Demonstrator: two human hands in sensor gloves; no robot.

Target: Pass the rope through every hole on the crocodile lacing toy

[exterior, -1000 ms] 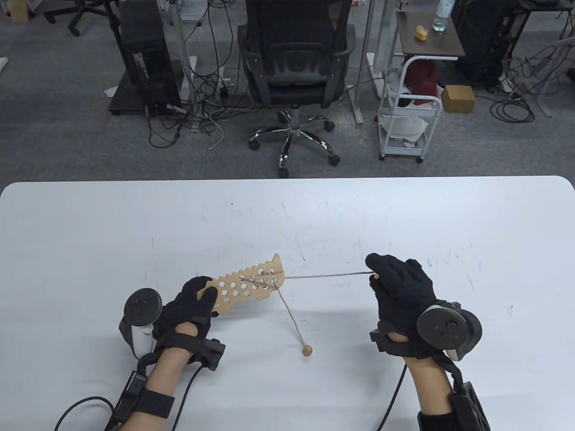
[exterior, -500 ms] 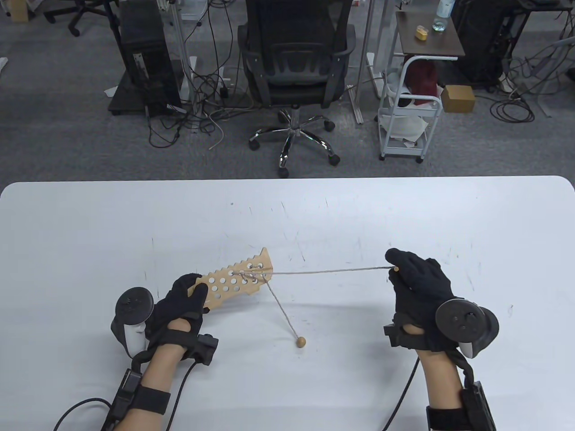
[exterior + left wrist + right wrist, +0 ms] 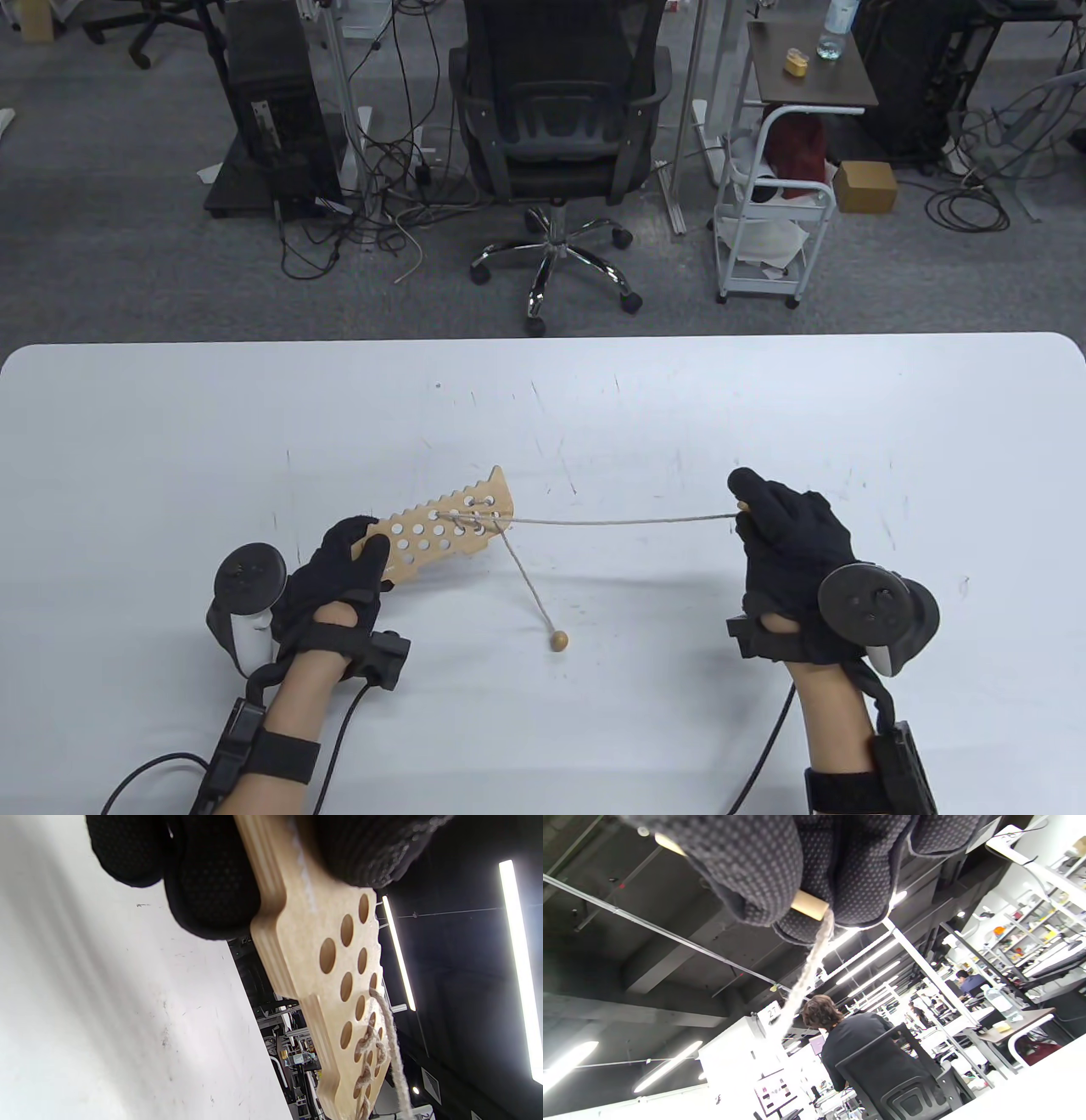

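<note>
A wooden crocodile lacing board (image 3: 441, 531) with several round holes is held above the table, gripped at its near-left end by my left hand (image 3: 352, 564). In the left wrist view the board (image 3: 335, 984) shows rope (image 3: 384, 1043) laced through its far holes. The grey rope (image 3: 624, 519) runs nearly straight from the board's right end to my right hand (image 3: 776, 531), which pinches its wooden tip (image 3: 808, 905) between thumb and fingers. A second strand drops to a wooden bead (image 3: 557, 641) lying on the table.
The white table (image 3: 170, 441) stretches wide around both hands. Beyond its far edge stand an office chair (image 3: 556, 127), a white trolley (image 3: 768, 221) and floor cables. In the right wrist view a person sits at a distant desk.
My right hand has drawn the rope to the right, then eased slightly. The board and my left hand shifted left, and the bead slid left along the table.
</note>
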